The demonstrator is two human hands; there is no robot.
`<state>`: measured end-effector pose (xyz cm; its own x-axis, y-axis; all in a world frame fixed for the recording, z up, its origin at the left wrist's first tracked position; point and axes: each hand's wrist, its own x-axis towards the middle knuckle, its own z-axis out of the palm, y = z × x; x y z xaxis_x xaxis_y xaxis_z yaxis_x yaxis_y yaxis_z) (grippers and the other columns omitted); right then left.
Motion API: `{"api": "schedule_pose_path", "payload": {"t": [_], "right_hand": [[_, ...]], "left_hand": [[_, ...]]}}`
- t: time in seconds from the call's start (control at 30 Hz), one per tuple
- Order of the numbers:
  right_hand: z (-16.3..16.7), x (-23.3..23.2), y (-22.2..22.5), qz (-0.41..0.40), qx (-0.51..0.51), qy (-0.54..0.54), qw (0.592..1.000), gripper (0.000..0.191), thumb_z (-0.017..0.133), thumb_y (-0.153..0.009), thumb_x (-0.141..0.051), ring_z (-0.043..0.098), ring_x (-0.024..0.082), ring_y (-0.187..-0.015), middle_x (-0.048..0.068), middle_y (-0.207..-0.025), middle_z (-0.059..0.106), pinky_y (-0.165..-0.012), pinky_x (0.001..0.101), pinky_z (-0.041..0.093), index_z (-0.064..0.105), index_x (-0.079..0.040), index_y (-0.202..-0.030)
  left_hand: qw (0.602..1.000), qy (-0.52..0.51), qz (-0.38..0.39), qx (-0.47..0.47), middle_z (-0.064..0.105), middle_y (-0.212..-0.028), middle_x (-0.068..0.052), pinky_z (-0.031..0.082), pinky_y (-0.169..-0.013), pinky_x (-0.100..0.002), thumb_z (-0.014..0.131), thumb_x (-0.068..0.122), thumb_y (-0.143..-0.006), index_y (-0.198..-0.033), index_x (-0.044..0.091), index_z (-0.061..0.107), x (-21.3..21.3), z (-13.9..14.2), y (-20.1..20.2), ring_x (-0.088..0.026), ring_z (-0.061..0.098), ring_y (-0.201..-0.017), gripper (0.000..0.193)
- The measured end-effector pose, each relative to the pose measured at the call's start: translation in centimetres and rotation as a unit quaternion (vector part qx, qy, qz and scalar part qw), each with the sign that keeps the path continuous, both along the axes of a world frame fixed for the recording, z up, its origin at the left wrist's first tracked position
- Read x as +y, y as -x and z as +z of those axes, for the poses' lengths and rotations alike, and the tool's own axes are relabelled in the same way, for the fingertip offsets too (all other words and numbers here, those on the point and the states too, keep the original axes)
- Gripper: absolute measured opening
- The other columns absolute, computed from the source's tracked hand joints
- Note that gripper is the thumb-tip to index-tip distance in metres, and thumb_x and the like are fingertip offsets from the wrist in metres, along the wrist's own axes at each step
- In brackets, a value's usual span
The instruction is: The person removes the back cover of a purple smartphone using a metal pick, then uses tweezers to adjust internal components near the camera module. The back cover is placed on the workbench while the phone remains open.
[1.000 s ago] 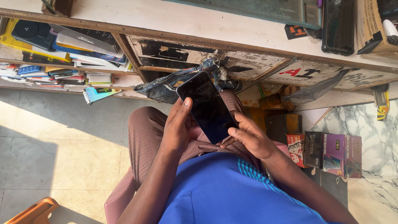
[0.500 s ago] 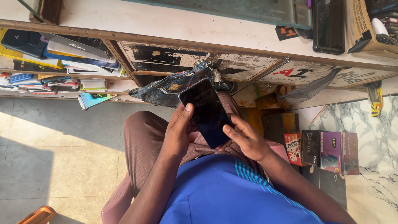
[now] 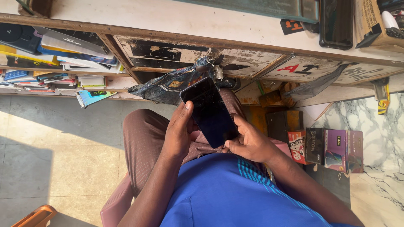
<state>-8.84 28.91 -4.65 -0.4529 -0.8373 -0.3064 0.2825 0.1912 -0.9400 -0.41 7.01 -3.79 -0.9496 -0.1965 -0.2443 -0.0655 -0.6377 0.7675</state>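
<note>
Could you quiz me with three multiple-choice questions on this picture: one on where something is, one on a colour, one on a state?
1. Where does the phone sit? A) on the counter B) between both hands, over the lap C) on the floor
2. What colour is the shirt? A) blue B) red C) white
3. The phone's screen is: A) showing a bright picture B) dark C) covered by a cloth

Answers: 1 B, the left hand and right hand grip its edges; 2 A, plainly blue with lighter stripes; 3 B, the glass looks black.

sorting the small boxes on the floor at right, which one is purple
The purple box, farthest right against the marble; the black box and red box stand left of it.
</note>
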Motion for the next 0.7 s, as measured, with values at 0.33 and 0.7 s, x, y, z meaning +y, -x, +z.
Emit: {"api": "schedule_pose_path", "payload": {"t": [0.33,0.7], "right_hand": [[0.7,0.2,0.6,-0.012,-0.060,0.032,0.998,0.050,0.052,-0.101,-0.018,0.072,0.017,-0.096,0.015,-0.113,0.068,-0.073,0.0313,0.065,0.039,0.006,-0.143],[1.8,0.5,0.2,-0.004,0.014,-0.030,0.999,0.056,0.069,-0.091,-0.006,0.067,0.014,-0.096,0.012,-0.119,0.061,-0.077,0.0307,0.063,0.042,0.004,-0.138]], "left_hand": [[1.000,0.010,-0.008,-0.022,0.066,-0.103,-0.013,0.059,-0.083,-0.034,0.042,0.053,-0.104,-0.132,-0.001,0.053,0.6,-0.3,0.7,-0.018,0.068,-0.091,0.062],[0.999,0.004,-0.005,-0.036,0.062,-0.101,-0.011,0.051,-0.077,-0.031,0.048,0.050,-0.102,-0.139,0.001,0.054,1.5,-1.3,0.5,-0.016,0.060,-0.087,0.062]]}}
